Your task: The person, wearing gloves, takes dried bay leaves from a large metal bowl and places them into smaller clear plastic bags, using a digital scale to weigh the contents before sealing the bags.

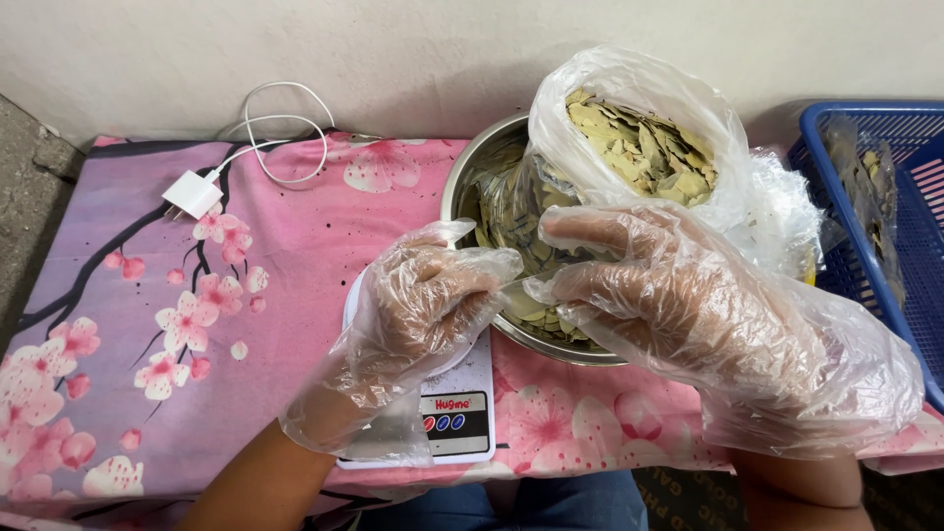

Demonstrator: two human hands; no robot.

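Head camera looks down at a surface covered with a pink cloth printed with blossoms. Far left on it lies a small white plug block with a thin white cord curled behind it. Next comes a white flat kitchen scale, mostly under the left hand. That hand wears a loose clear plastic glove, and its fingers are curled in, pinching something thin and clear that is hard to make out. The right hand, gloved the same way, has its fingers stretched out flat and pointing left, and the tips of both hands almost meet. Just behind the hands sits a round shiny metal bowl with dry green-brown leaves in it. The leaves lie just past the fingertips, away from the person, about as near to one hand as to the other. A clear plastic bag full of the same leaves leans in the bowl. Far right stands a blue plastic basket.
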